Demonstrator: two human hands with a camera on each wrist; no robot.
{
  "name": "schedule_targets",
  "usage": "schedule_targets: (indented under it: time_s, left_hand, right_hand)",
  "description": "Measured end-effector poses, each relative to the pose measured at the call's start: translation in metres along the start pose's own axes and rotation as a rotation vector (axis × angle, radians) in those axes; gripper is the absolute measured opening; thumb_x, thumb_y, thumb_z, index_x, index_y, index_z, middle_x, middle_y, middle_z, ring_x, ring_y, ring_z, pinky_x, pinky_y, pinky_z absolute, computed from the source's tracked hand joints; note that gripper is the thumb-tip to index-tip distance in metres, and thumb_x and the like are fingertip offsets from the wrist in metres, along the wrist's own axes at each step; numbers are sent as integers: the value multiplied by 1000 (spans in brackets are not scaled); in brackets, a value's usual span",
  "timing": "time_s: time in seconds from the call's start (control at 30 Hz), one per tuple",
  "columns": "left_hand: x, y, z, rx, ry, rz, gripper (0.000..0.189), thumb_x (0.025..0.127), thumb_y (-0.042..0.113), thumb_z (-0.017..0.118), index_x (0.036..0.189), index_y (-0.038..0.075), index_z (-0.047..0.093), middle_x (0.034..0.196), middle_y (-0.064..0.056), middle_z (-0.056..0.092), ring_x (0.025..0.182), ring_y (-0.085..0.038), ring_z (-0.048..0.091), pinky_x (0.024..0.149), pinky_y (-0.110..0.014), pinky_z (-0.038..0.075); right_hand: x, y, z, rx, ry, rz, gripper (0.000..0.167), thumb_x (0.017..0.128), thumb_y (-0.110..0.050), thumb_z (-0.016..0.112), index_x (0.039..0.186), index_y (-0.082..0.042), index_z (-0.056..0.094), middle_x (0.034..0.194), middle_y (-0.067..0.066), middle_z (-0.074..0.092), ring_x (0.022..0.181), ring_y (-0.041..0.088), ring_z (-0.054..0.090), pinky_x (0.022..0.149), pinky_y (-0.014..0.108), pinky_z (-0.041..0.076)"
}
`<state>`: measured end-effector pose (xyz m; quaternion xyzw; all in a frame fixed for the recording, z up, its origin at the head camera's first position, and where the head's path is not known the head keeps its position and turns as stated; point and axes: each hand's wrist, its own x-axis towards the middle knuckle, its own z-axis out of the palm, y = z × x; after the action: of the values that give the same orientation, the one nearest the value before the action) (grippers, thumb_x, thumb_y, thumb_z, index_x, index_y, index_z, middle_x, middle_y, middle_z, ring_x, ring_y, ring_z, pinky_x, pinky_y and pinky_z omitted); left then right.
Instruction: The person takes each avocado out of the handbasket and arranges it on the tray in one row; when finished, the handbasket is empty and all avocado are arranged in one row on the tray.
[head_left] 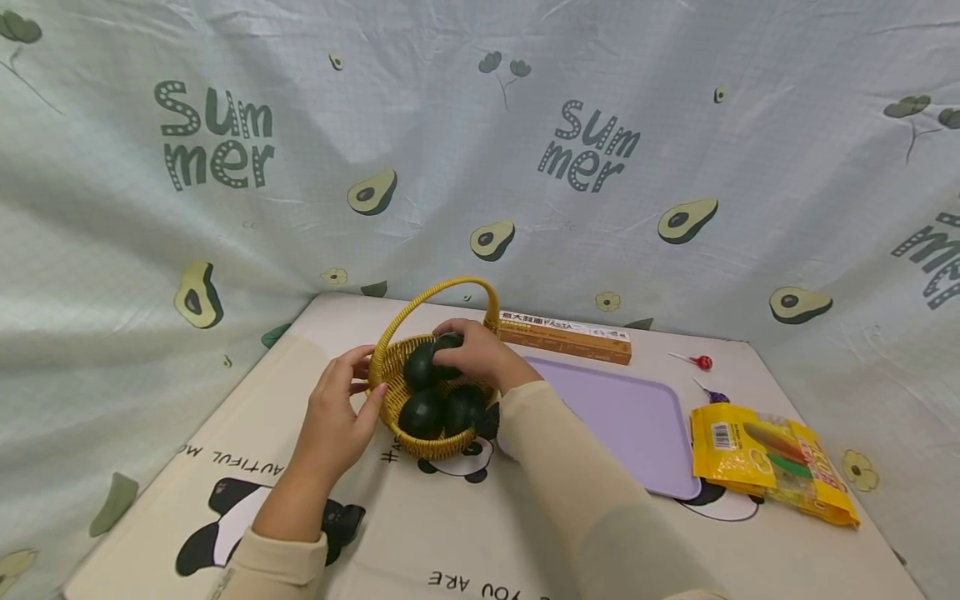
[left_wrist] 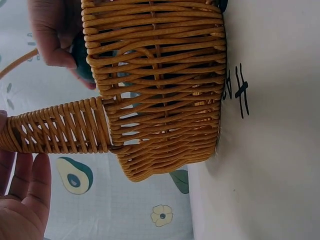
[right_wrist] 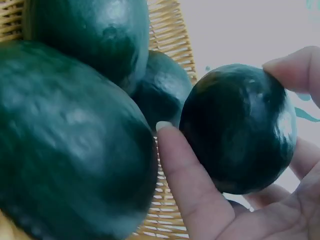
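A yellow wicker basket (head_left: 438, 446) with an arched handle (head_left: 438, 289) stands on the table, holding several glossy dark green avocados (head_left: 422, 414). At the basket's left side, my left hand (head_left: 337, 417) curls its fingers and thumb around the lower part of the handle. In the left wrist view, those fingers (left_wrist: 37, 187) pass behind the woven handle. My right hand (head_left: 480, 354) reaches into the top of the basket from the right. Seen from the right wrist, it pinches one avocado (right_wrist: 239, 127) between thumb and fingers, over the basket rim and beside the others.
Right of the basket lies a lilac tray (head_left: 622, 417), partly covered by my right sleeve. A pasta box (head_left: 566, 337) sits behind it. Two lollipops, one red (head_left: 702, 362) and one purple (head_left: 716, 396), lie near a yellow snack bag (head_left: 772, 458). A printed curtain hangs behind the table.
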<state>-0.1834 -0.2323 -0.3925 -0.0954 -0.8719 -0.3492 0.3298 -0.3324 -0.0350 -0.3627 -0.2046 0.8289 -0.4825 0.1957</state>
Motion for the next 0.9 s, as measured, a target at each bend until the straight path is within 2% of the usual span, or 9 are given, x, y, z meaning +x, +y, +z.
schedule_targets:
  time_s: [0.1, 0.2, 0.33, 0.67, 0.9]
  left_hand:
    - [0, 0, 1, -1, -2, -6, 59, 93, 3, 74, 145, 9, 47, 122, -13, 59, 112, -25, 64, 93, -45, 61]
    - [0, 0, 1, -2, -4, -6, 58, 93, 3, 73, 145, 9, 47, 122, -13, 59, 112, -25, 64, 93, -44, 61]
    - [0, 0, 1, -1, 0, -8, 58, 93, 3, 73, 145, 9, 47, 122, -13, 59, 112, -24, 64, 93, -45, 61]
    - [1, -1, 1, -6, 8, -6, 59, 92, 1, 74, 144, 9, 48, 122, -13, 59, 111, -24, 64, 92, -45, 61]
    - [1, -1, 1, -5, 12, -3, 59, 92, 2, 74, 144, 9, 48, 121, -13, 59, 111, -25, 64, 92, -45, 61]
  right_hand:
    - [-4, -2, -5, -18, -16, -30, 52, 87, -19, 77, 137, -17, 60, 136, 10, 56, 117, 28, 61, 85, 43, 64]
    - [-8, -3, -9, -79, -18, -60, 58, 82, -19, 82, 136, -19, 60, 135, 7, 56, 117, 27, 60, 91, 43, 62]
    - [-14, -2, -14, -134, -10, -89, 60, 81, -21, 81, 136, -23, 59, 133, 5, 57, 114, 26, 60, 97, 44, 59]
    - [-25, 4, -21, -102, -12, -110, 69, 81, -26, 84, 143, -28, 55, 133, 4, 58, 114, 25, 62, 97, 46, 59]
    - [-33, 3, -29, -91, 21, -127, 58, 78, -31, 87, 129, -26, 60, 136, 6, 57, 113, 25, 62, 95, 44, 60]
